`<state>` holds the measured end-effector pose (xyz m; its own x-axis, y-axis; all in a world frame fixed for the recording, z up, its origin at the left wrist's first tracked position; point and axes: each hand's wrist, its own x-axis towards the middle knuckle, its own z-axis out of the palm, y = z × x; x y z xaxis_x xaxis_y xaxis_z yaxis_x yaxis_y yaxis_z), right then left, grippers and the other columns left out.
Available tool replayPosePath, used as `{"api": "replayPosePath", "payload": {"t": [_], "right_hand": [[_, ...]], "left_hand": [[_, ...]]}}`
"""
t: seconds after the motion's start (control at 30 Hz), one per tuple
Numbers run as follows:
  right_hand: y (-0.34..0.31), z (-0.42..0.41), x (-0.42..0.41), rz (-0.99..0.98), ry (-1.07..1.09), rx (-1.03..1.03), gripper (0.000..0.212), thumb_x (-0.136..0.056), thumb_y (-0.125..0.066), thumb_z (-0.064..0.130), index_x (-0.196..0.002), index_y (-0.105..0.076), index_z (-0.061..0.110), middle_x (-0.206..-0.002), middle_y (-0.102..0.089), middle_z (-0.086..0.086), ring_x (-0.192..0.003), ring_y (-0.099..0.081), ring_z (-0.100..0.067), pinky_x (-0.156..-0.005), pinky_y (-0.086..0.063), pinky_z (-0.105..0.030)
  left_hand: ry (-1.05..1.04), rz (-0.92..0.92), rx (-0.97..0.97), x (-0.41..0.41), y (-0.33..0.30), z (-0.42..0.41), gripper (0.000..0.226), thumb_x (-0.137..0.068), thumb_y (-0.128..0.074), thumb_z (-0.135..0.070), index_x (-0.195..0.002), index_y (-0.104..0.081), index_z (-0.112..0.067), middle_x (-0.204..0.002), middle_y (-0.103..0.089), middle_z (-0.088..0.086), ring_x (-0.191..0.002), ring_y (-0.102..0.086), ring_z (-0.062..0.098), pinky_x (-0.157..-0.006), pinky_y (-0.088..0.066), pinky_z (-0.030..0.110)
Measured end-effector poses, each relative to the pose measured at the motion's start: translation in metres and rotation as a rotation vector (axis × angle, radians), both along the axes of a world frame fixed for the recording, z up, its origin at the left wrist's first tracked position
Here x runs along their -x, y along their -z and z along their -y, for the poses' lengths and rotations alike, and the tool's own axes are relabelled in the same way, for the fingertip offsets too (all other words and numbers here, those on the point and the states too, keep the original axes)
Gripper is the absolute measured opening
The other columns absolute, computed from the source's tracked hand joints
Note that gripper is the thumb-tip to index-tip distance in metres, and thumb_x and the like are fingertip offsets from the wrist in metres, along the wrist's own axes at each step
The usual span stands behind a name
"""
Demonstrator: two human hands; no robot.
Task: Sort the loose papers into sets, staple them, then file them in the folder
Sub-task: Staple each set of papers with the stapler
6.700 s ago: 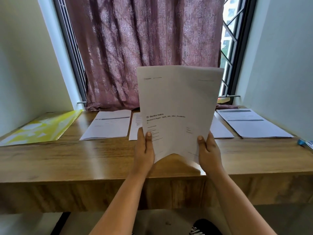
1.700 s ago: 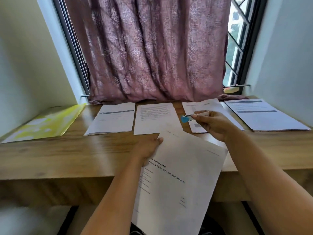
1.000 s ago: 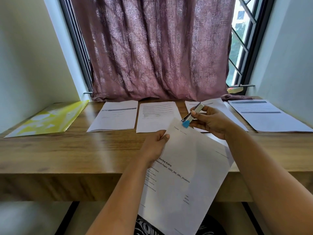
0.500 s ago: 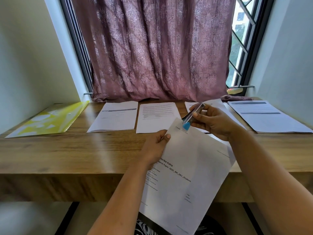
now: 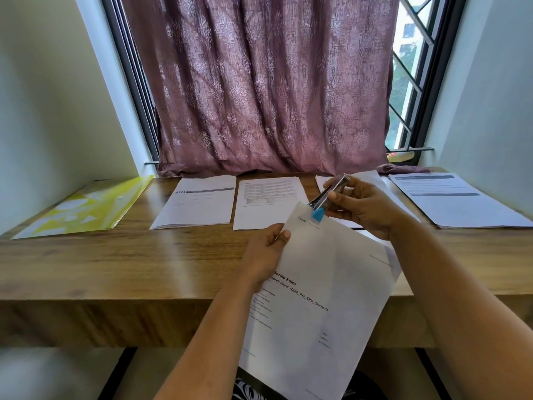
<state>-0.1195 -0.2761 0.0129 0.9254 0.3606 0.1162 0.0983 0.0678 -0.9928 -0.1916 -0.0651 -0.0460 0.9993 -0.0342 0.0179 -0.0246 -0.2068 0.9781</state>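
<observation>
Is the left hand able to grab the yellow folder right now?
Probably not yet. The left hand is busy holding the paper set for the stapler. The yellow folder lies uncovered at the desk's far left, so the path looks free once it lets go.

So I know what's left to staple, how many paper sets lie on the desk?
4: one near the yellow folder at, one mid-desk, one mostly hidden behind the right hand at, one far right.

Wood-grain desk; matt paper set; shiny metal stapler.
</observation>
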Motion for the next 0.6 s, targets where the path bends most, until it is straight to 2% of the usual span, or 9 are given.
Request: {"api": "replayPosePath", "payload": {"t": [0.1,0.2,0.33,0.4,0.6], "right_hand": [[0.001,-0.003,0.001,-0.027,-0.007,-0.008,0.03,-0.084,-0.06,0.014,-0.113,-0.056,0.006,-0.098,-0.074,-0.011,-0.096,-0.071,-0.021,-0.076,-0.059,-0.027],[0.002,-0.01,0.003,-0.006,-0.017,-0.023,0.012,-0.089,-0.059,0.007,-0.1,-0.062,0.011,-0.093,-0.073,-0.009,-0.09,-0.071,-0.016,-0.072,-0.057,-0.02],[0.004,-0.018,0.003,0.057,-0.027,0.017,0.014,-0.083,-0.064,0.014,-0.097,-0.063,0.011,-0.094,-0.071,-0.01,-0.089,-0.069,-0.016,-0.079,-0.058,-0.022],[0.006,-0.021,0.002,0.1,-0.017,0.059,0.016,-0.083,-0.065,0.017,-0.097,-0.062,0.011,-0.097,-0.068,-0.013,-0.092,-0.066,-0.017,-0.082,-0.057,-0.023],[0.008,-0.022,-0.003,0.14,0.006,0.097,0.007,-0.091,-0.058,0.01,-0.098,-0.059,0.009,-0.094,-0.067,-0.009,-0.089,-0.067,-0.013,-0.078,-0.055,-0.019]], "left_hand": [[0.002,-0.001,0.013,-0.001,0.0,0.001,0.026,-0.103,-0.043,-0.033,-0.119,-0.063,-0.026,-0.097,-0.074,0.0,-0.081,-0.071,0.019,-0.064,-0.057,0.033],[0.011,0.006,0.026,-0.001,-0.001,0.001,0.027,-0.103,-0.043,-0.032,-0.12,-0.063,-0.024,-0.096,-0.073,-0.001,-0.076,-0.071,0.012,-0.06,-0.055,0.026],[0.021,-0.001,0.025,0.0,-0.003,0.004,0.027,-0.104,-0.043,-0.031,-0.12,-0.062,-0.022,-0.094,-0.072,-0.003,-0.073,-0.069,0.007,-0.056,-0.052,0.02],[0.015,-0.005,0.034,-0.001,-0.002,0.005,0.027,-0.104,-0.043,-0.031,-0.12,-0.062,-0.021,-0.094,-0.072,-0.003,-0.076,-0.07,0.009,-0.058,-0.053,0.022],[0.014,-0.004,0.074,-0.003,0.002,0.002,0.024,-0.104,-0.044,-0.029,-0.113,-0.065,-0.021,-0.092,-0.073,-0.001,-0.08,-0.069,0.015,-0.066,-0.056,0.03]]}}
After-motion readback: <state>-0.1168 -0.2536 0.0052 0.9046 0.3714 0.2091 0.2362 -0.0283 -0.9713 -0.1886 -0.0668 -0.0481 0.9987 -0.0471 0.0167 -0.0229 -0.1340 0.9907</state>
